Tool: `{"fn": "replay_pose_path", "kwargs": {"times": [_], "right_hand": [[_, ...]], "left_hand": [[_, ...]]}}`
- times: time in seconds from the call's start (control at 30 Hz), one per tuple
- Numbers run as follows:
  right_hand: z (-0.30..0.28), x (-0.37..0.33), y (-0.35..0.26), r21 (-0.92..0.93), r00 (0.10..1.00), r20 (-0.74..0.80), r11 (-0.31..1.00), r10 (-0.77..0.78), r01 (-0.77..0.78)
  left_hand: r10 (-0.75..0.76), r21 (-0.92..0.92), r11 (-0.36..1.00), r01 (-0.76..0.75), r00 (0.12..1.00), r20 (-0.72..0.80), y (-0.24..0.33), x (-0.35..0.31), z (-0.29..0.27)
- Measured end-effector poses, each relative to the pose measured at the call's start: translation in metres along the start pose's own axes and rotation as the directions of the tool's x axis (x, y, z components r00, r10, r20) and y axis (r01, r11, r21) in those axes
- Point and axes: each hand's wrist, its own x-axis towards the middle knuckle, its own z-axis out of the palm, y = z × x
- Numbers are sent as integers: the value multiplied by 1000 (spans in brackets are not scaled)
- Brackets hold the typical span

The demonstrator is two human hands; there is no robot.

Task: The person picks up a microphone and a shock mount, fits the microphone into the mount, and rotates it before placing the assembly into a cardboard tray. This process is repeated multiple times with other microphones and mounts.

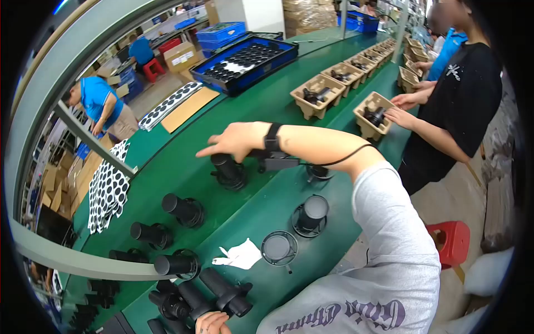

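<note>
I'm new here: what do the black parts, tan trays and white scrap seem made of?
Black parts: probably plastic or coated metal; matte, even black.
Tan trays: likely moulded pulp; dull, cardboard-brown, rounded edges.
White scrap: paper or thin cloth, unclear which; matte, crumpled.

Left hand (212,323): cut off at near edge; grip indeterminable.
Right hand (240,139): covers part of black cylinder (229,173); fingertip contact unclear.
Far trays (381,52): contents too small to identify.
Co-worker's head (443,18): blurred.

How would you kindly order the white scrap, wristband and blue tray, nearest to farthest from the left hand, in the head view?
1. White scrap: ahead, slightly right.
2. Wristband: farther ahead and right.
3. Blue tray: far side, beyond both.
</note>
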Motion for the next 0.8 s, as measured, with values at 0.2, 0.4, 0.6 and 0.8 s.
{"fn": "replay_pose_path", "kwargs": {"times": [0.2,0.4,0.6,0.8], "right_hand": [[24,30,-6,-15,994,66,996,-92,93],[23,19,-22,-37,999,-18,999,-38,38],[-71,-53,-51,164,883,-470,981,-13,102],[-131,-193,-113,517,609,-745,813,274,267]], "left_hand": [[110,-44,993,-110,994,2,16,18,2],[200,-67,977,-202,979,-28,19,17,0],[205,-17,978,-207,976,-74,13,32,-15],[-153,-283,957,65,941,-303,39,50,-16]]}}
